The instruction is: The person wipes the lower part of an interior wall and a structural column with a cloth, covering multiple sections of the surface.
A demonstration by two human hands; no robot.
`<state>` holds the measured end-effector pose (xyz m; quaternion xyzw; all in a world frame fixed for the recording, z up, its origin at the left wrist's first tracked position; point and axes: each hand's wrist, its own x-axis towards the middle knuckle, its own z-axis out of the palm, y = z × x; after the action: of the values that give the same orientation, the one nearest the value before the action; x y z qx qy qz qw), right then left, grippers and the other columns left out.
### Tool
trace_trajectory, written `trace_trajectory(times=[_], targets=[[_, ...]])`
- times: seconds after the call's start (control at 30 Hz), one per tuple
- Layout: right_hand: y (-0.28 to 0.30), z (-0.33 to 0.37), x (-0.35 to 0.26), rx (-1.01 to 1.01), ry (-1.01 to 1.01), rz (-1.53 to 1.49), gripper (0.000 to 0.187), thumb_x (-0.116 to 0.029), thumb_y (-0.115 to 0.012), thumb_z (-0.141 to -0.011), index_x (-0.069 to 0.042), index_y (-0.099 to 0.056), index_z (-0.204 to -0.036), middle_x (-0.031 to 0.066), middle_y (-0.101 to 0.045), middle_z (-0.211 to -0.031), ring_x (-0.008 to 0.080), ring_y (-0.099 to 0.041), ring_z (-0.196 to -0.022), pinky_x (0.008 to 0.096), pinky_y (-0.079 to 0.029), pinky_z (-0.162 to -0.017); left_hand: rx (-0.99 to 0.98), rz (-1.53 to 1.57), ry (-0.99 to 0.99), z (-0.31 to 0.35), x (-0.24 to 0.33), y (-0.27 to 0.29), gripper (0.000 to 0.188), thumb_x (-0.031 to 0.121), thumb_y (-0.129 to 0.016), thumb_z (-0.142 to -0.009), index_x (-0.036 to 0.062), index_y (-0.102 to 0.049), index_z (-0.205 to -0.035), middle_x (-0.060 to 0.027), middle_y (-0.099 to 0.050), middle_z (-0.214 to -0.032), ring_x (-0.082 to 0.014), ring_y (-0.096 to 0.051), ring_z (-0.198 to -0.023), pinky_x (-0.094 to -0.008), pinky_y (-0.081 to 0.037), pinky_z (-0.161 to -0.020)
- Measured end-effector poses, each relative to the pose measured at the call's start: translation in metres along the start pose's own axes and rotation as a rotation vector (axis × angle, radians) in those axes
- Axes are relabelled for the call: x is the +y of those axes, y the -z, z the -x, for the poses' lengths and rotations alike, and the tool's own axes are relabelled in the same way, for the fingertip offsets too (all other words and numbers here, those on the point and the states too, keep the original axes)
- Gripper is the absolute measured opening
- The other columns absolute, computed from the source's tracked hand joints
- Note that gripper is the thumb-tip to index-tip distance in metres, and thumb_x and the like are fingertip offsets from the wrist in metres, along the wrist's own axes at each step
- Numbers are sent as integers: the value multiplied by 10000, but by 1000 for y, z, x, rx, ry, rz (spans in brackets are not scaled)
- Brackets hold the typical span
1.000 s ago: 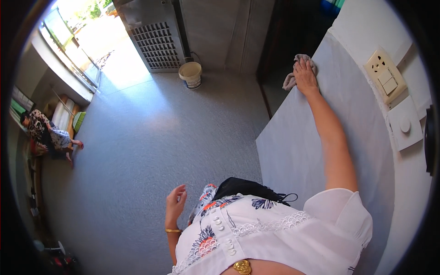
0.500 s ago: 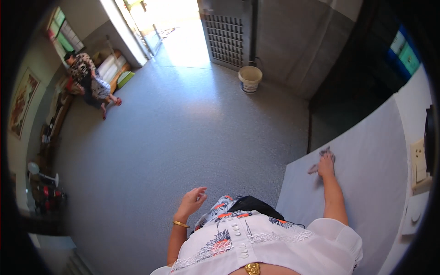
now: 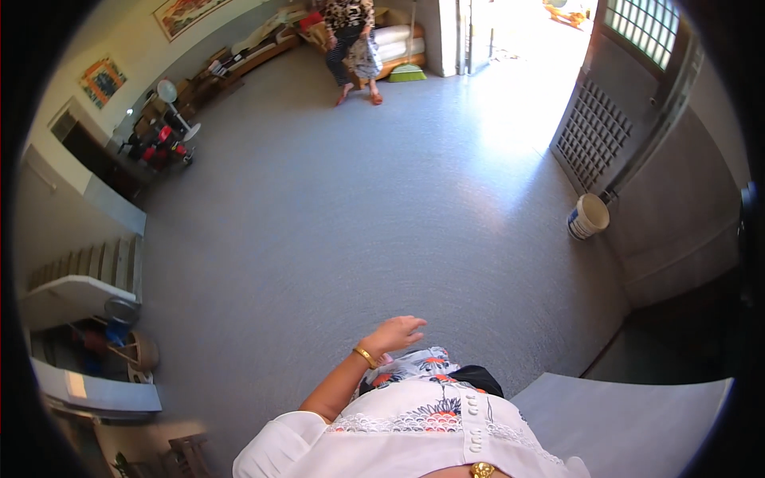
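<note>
My left hand (image 3: 394, 333) hovers in front of my waist, above the grey floor (image 3: 358, 231). Its fingers stretch forward, slightly apart, and nothing lies in them. A gold bangle (image 3: 366, 358) circles that wrist. Nearest to the hand is my patterned clothing (image 3: 430, 360), with a black bag-like item (image 3: 480, 381) beside it. At the lower right is a broad pale grey surface (image 3: 629, 426). My right hand is out of view, and so is the cloth it was on.
A white bucket (image 3: 588, 217) stands by the grilled door (image 3: 602, 119) at the right. Far off, a person (image 3: 351, 48) is by a bench, near a green broom (image 3: 408, 73). A fan (image 3: 177, 107) and stairs (image 3: 88, 267) are along the left.
The view has swung, so the room has shifted and the stairs now show. My right hand and the cloth under it on the pale surface have left the picture. My left hand remains empty.
</note>
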<state>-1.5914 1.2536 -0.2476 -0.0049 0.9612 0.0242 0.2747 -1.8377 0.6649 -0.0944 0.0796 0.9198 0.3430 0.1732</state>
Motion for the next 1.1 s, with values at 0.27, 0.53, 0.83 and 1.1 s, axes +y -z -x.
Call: trace_trajectory(times=[0.27, 0.53, 0.83, 1.1], targets=[[113, -89, -42, -297, -127, -200, 289, -295, -509, -740, -69, -596, -897, 157, -552, -986, 321, -509, -934, 469, -389, -846, 49, -19, 109, 42, -56, 15, 385, 297, -516, -838, 87, -517, -1161, -124, -585, -1012, -270, -561, -912, -357, -443, -793], [191, -285, -114, -611, -70, -1011, 267, -278, -565, -724, -84, -579, -907, 131, -559, -946, 296, -519, -911, 428, -426, -803, 279, 279, 203, 90, -88, 42, 373, 291, -505, -848, 64, -528, -1143, -134, -600, -1016, -254, -581, -924, -345, -454, -814], [314, -303, -629, -833, 712, -852, 347, -268, -597, -756, 15, -582, -956, 94, -617, -800, 167, -584, -602, 299, -480, -511, 973, 731, 407, 159, -124, 38, 506, 268, -606, -819, 110, -429, -1265, -79, -499, -1192, -171, -468, -1093, -308, -412, -881], [322, -93, -730, -1727, 865, -569, 377, -280, -557, -832, 5, -526, -1076, 104, -607, -974, 183, -592, -854, 288, -488, -754, 1613, 1370, 114, 226, -103, 25, 674, 226, -671, -767, 73, -317, -1319, -53, -419, -1265, -168, -413, -1142, -320, -341, -954]])
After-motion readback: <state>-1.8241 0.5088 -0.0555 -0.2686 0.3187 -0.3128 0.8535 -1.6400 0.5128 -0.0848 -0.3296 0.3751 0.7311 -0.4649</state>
